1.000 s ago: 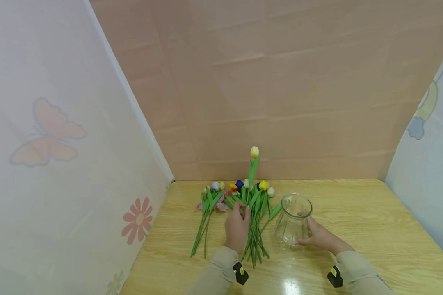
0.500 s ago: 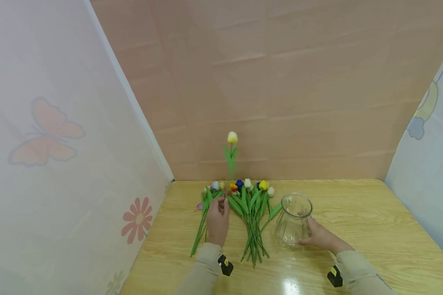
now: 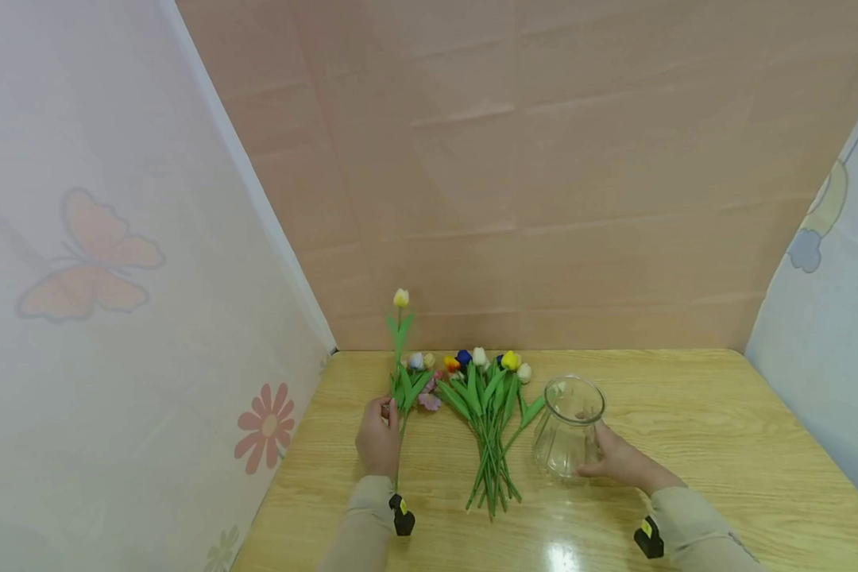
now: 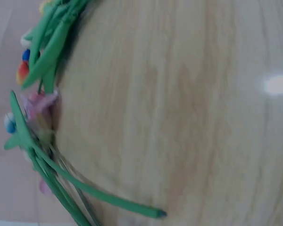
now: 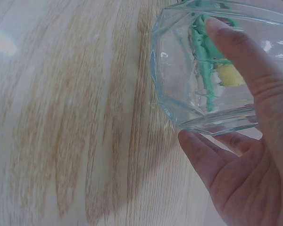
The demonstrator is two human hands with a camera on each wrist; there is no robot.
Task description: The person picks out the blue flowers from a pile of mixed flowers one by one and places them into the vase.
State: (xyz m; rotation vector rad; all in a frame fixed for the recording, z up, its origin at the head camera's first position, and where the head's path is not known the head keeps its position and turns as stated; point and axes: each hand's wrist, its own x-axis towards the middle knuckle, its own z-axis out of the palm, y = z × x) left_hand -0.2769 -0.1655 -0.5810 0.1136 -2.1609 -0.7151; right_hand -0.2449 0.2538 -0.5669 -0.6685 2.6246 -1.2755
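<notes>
My left hand [image 3: 378, 439] pinches the stem of a pale yellow tulip [image 3: 400, 299], which stands upright over the left bunch of flowers [image 3: 409, 389]. In the left wrist view the hand is out of sight, while green stems [image 4: 61, 179] from that side cross the wood. My right hand [image 3: 620, 458] grips the side of a clear glass vase [image 3: 570, 437]. In the right wrist view the thumb lies across the faceted glass [image 5: 179, 94], with the other fingers at its far side. Between the hands lies a larger bunch of tulips [image 3: 492, 413], in white, blue, yellow and orange-red.
Everything rests on a light wooden table [image 3: 686, 413]. A brown covered wall [image 3: 543, 199] rises at the back, and a pale panel with a butterfly print [image 3: 93, 270] stands at the left. Pink flowers [image 3: 430, 397] lie beside the left bunch.
My left hand has carried the pale yellow tulip leftward, from the larger bunch to the left bunch. The right hand and the glass vase have stayed in place.
</notes>
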